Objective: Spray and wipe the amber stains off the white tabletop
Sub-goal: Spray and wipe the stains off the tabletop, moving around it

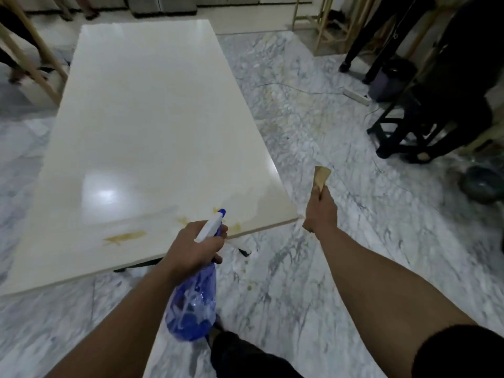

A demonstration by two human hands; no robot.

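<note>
Amber stains (124,237) are seen on the near end of the white tabletop (152,118): one long smear beyond and to the left of the left fingers, smaller blots (235,227) just past the fingertips near the table's near right corner. The long smear's axis runs roughly along the near edge, left to right, slightly tilted.

Spray bottle (192,301) is gripped at its neck by the left hand (195,248), fingers curled round it below the white head. Its long axis is tilted, blue body toward the person, nozzle (221,213) pointed up and away over the blots. Whether a finger lies on the trigger cannot be told.

A folded tan cloth (321,177) is pinched by the right hand (320,211), the free end standing above the fingers, held off the table's right edge over the marble floor.

Step judged: spraying, wiping not yet begun. Next move calls for the nozzle to be tipped down onto the stains and the trigger squeezed; the cloth must then be brought leftward across the corner.
</note>
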